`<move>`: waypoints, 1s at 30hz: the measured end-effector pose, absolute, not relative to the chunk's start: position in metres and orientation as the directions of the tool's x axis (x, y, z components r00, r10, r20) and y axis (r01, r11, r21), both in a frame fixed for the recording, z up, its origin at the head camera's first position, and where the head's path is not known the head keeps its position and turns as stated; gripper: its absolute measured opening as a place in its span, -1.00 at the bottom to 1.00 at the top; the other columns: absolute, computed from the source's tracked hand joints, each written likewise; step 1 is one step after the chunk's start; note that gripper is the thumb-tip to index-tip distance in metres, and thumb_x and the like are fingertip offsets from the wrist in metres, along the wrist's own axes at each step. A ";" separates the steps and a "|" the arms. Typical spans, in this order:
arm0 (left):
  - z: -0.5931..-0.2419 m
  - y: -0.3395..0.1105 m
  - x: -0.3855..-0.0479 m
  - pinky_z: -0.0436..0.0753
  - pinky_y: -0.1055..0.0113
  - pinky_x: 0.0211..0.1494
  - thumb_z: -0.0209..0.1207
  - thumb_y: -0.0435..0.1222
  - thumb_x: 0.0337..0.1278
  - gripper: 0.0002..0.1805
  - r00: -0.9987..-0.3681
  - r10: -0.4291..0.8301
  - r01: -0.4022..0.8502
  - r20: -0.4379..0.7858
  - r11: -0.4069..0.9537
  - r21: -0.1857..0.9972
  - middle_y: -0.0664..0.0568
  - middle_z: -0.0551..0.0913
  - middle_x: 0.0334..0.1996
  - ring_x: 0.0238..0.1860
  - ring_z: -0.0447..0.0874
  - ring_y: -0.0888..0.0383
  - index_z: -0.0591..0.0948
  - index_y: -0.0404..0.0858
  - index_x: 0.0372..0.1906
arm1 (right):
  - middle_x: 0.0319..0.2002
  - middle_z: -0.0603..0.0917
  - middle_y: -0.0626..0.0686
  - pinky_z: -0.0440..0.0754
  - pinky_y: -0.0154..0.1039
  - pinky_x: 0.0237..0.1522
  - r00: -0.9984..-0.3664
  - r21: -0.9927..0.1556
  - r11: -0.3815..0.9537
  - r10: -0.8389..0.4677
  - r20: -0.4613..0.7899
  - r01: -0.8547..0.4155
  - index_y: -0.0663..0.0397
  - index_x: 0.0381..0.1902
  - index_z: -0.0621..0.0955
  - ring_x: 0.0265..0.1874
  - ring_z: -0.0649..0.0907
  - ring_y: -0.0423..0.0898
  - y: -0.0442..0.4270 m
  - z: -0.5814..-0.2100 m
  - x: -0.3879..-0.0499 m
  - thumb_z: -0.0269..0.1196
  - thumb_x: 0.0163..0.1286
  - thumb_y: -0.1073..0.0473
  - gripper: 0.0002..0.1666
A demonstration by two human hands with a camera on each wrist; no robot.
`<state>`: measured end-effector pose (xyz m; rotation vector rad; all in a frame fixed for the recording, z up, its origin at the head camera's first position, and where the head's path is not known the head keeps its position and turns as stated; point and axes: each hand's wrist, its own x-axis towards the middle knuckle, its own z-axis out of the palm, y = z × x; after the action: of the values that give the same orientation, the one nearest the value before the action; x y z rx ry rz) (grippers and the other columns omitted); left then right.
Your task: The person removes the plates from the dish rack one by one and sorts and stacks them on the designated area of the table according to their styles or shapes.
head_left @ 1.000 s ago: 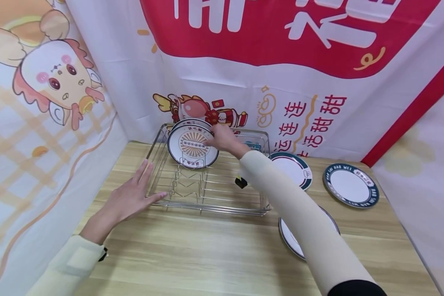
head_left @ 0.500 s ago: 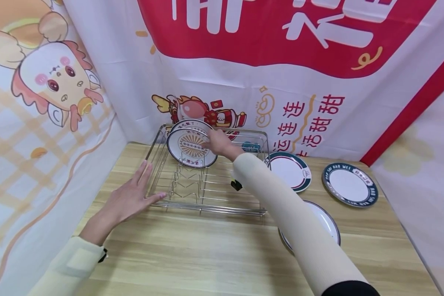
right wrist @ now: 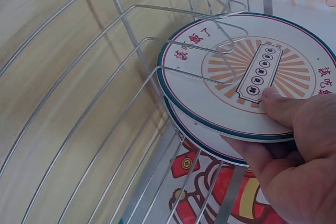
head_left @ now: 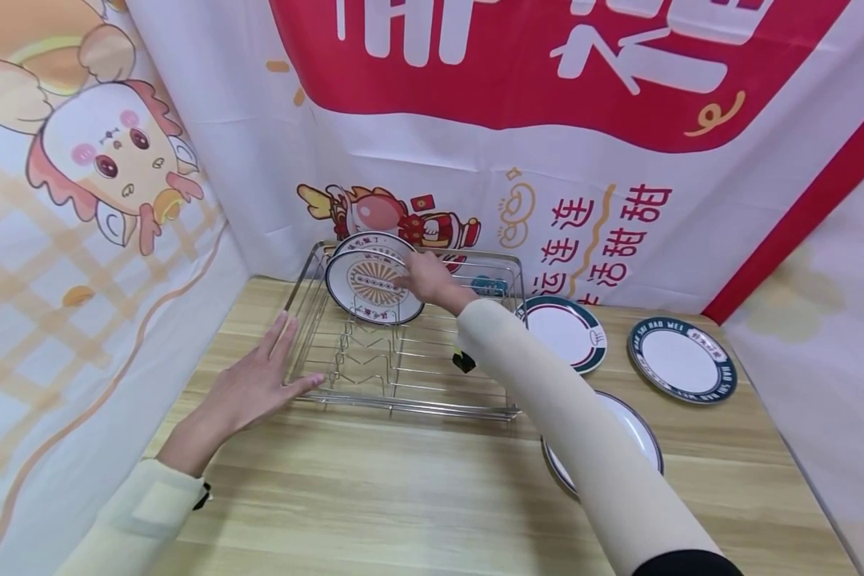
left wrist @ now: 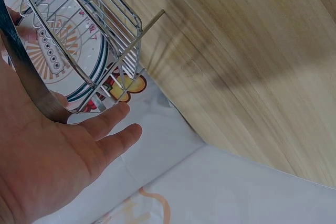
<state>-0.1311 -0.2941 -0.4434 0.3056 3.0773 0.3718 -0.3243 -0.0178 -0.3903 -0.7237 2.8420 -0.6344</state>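
My right hand (head_left: 435,282) pinches a white plate (head_left: 370,286) with a dark rim and an orange sunburst by its right edge. The thumb lies on the plate's face and the fingers go behind it, as the right wrist view shows. This plate stands upright at the back left of a metal wire dish rack (head_left: 432,410), leaning back. Behind it is a second, similar plate (head_left: 363,238), mostly hidden. My left hand (head_left: 248,392) rests against the rack's left end with straight, spread fingers; in the left wrist view the rack's metal edge (left wrist: 31,80) runs alongside the palm.
To the rack's right, a green-rimmed plate (head_left: 565,336) and another plate (head_left: 684,360) lie flat on the wooden table (head_left: 374,496). A dark-rimmed plate (head_left: 634,428) lies nearer, partly under the right forearm. Printed cloth (head_left: 418,152) hangs close behind the rack.
The front plate has dropped a little and now shows more of the plate behind it. My right hand has moved slightly down with it. My left hand keeps its place.
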 end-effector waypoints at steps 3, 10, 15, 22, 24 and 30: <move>-0.444 -0.294 -0.131 0.72 -0.36 -0.06 -0.05 0.43 0.44 0.19 -0.981 0.196 0.189 -0.004 0.952 0.239 -0.25 -0.30 0.73 0.32 0.47 -0.58 -0.21 -0.28 0.73 | -0.20 0.70 0.09 0.62 -0.32 -0.32 -0.870 -0.420 0.793 -0.493 -0.017 -0.441 0.21 0.10 0.66 -0.33 0.60 -0.09 -0.015 -0.386 -0.324 0.31 0.58 0.04 -0.65; -0.445 -0.295 -0.132 0.70 -0.39 -0.02 -0.05 0.42 0.44 0.19 -0.980 0.199 0.193 0.000 0.952 0.238 -0.24 -0.32 0.73 0.33 0.46 -0.59 -0.21 -0.28 0.73 | -0.34 0.77 0.10 0.47 -0.35 -0.50 -0.873 -0.459 0.768 -0.487 0.038 -0.448 0.23 -0.09 0.75 -0.50 0.58 -0.12 -0.001 -0.373 -0.319 0.31 0.58 0.06 -0.70; -0.445 -0.294 -0.132 0.68 -0.43 0.01 -0.06 0.42 0.44 0.19 -0.979 0.204 0.197 -0.002 0.951 0.239 -0.24 -0.34 0.73 0.34 0.43 -0.61 -0.23 -0.28 0.73 | -0.16 0.85 0.16 0.72 -0.21 -0.24 -0.856 -0.504 0.713 -0.502 0.119 -0.488 0.24 0.06 0.77 -0.28 0.80 -0.01 0.016 -0.363 -0.315 0.31 0.58 0.12 -0.70; -0.444 -0.293 -0.131 0.69 -0.42 -0.02 -0.06 0.42 0.45 0.19 -0.979 0.204 0.196 -0.007 0.950 0.242 -0.25 -0.34 0.73 0.33 0.43 -0.61 -0.26 -0.26 0.73 | -0.10 0.85 0.21 0.81 -0.10 -0.04 -0.869 -0.541 0.691 -0.460 0.183 -0.479 0.26 0.07 0.77 -0.14 0.85 0.06 0.039 -0.351 -0.309 0.33 0.56 0.16 -0.70; -0.443 -0.293 -0.131 0.71 -0.40 -0.05 -0.05 0.42 0.44 0.19 -0.979 0.203 0.195 -0.008 0.950 0.244 -0.25 -0.35 0.73 0.32 0.44 -0.61 -0.25 -0.26 0.73 | -0.06 0.84 0.22 0.81 -0.09 -0.02 -0.875 -0.571 0.676 -0.449 0.183 -0.466 0.26 0.10 0.76 -0.10 0.85 0.07 0.045 -0.348 -0.307 0.32 0.56 0.16 -0.69; -0.443 -0.294 -0.130 0.72 -0.37 -0.08 -0.04 0.42 0.44 0.19 -0.979 0.205 0.198 -0.005 0.950 0.242 -0.25 -0.34 0.73 0.31 0.46 -0.61 -0.21 -0.29 0.73 | 0.07 0.81 0.22 0.79 -0.09 0.09 -0.877 -0.622 0.633 -0.432 0.211 -0.461 0.21 0.24 0.70 0.02 0.82 0.10 0.062 -0.340 -0.296 0.32 0.55 0.20 -0.62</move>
<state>-0.1301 -0.2938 -0.4427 0.3173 3.0728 0.3767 -0.2956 0.0617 -0.3398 -0.7870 2.8765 -1.1146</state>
